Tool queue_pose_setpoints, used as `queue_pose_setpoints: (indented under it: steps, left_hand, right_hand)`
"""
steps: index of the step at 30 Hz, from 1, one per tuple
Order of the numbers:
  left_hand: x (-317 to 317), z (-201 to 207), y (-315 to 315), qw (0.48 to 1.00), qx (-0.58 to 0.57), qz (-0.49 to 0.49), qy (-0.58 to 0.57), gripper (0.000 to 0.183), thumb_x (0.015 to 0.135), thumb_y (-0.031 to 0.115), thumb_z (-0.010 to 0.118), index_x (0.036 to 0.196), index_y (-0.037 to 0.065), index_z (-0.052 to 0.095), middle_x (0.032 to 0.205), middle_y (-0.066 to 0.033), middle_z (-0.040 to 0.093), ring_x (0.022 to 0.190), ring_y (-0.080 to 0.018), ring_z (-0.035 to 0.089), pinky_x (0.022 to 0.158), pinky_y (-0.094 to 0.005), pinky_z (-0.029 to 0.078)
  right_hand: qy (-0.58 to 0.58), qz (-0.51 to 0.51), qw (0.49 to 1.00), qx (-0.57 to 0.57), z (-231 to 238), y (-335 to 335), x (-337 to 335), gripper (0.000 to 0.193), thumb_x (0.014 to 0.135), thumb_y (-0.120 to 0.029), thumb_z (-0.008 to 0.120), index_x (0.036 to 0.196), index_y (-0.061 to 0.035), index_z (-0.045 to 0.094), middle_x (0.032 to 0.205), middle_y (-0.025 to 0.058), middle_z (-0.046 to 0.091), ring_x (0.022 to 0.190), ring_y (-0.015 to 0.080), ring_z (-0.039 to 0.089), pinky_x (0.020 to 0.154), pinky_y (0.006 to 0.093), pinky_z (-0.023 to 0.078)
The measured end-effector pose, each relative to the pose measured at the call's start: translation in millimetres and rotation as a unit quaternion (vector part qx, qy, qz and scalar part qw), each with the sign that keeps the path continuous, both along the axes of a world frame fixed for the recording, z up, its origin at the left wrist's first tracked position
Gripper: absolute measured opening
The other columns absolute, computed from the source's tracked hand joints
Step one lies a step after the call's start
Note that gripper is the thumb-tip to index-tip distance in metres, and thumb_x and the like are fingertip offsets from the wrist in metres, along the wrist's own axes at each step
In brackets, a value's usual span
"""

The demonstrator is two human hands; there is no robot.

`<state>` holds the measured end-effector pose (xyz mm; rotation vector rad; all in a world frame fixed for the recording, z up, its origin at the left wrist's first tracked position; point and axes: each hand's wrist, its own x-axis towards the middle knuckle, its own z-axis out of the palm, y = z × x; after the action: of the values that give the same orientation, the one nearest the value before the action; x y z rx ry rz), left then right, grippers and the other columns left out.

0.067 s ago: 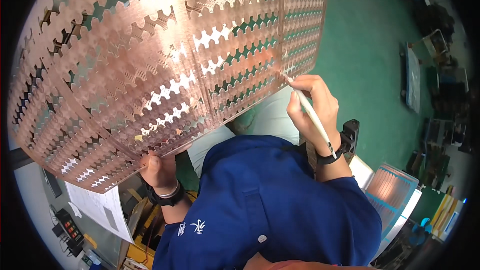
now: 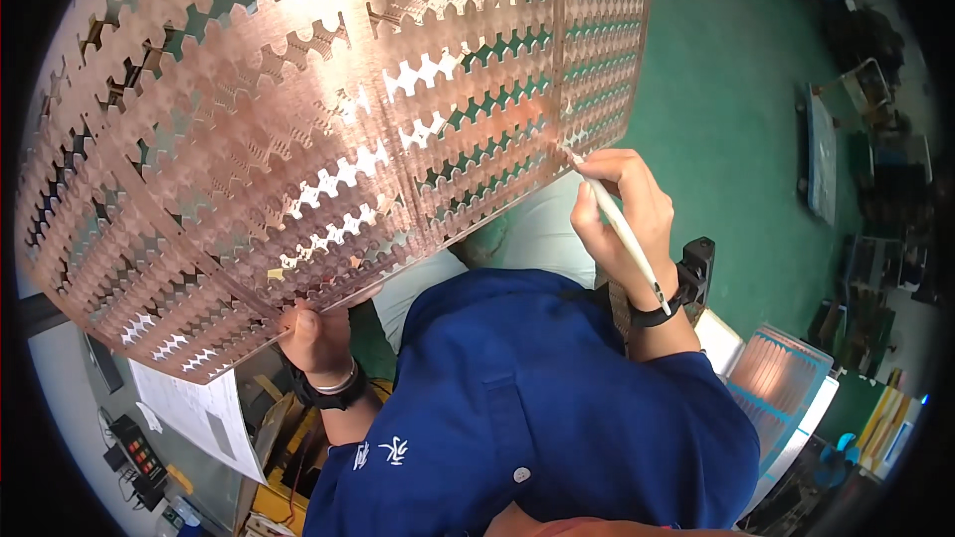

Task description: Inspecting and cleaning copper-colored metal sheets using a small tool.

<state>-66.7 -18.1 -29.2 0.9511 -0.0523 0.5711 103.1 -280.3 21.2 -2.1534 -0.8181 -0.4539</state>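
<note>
The copper-coloured sheet (image 2: pixel 370 60), cut through with rows of scalloped openings, lies in front of the seated person, its near edge slanting above the lap. What bears its far side cannot be seen from here. The left hand (image 2: pixel 320 346) is closed on the near edge, left of its middle, thumb uppermost. The right hand (image 2: pixel 649 214) pinches a slim white tool (image 2: pixel 624 226) like a pen, its tip at the foot of the right-hand rib, close to the right end of the near edge. Whether the tip presses or barely meets the metal is too fine to tell. The step in hand appears to be close work at that spot. For good control, grip the tool near its tip, as here, and apply light, even pressure; thin bridges between openings would probably flex. Hold the near edge firmly without bending it. The supporting hand sits well apart from the tip, so watch for the sheet's right end bouncing.
</note>
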Motion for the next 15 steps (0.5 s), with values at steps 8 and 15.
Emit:
queue_pose_setpoints:
  steps: [8,15]
  left_hand:
    - [-4.3,-4.6,3.5,1.0,-0.015,-0.019,0.009,0.06,0.084,0.016,0.055,0.136,0.001,0.029,0.132,-0.0148,0.042,0.122,-0.0302,0.041,0.103,-0.0498,0.029]
    - [-5.1,-7.5,1.1,0.999,-0.006,0.036,0.022,0.057,0.085,0.018,0.053,0.135,0.001,0.031,0.133,-0.014,0.042,0.122,-0.0296,0.041,0.104,-0.05,0.028]
  right_hand:
    - [0.007,-0.01,1.0,0.003,-0.6,-2.2,-0.1,0.022,0.065,0.001,0.061,0.086,-0.0014,0.053,0.08,0.0111,0.058,0.065,0.0245,0.061,0.056,0.0316,0.051]
    - [-0.012,-0.017,1.0,-0.019,1.9,-0.3,-0.3,0.023,0.064,0.001,0.061,0.085,-0.0009,0.053,0.077,0.0105,0.056,0.062,0.0254,0.059,0.056,0.032,0.05]
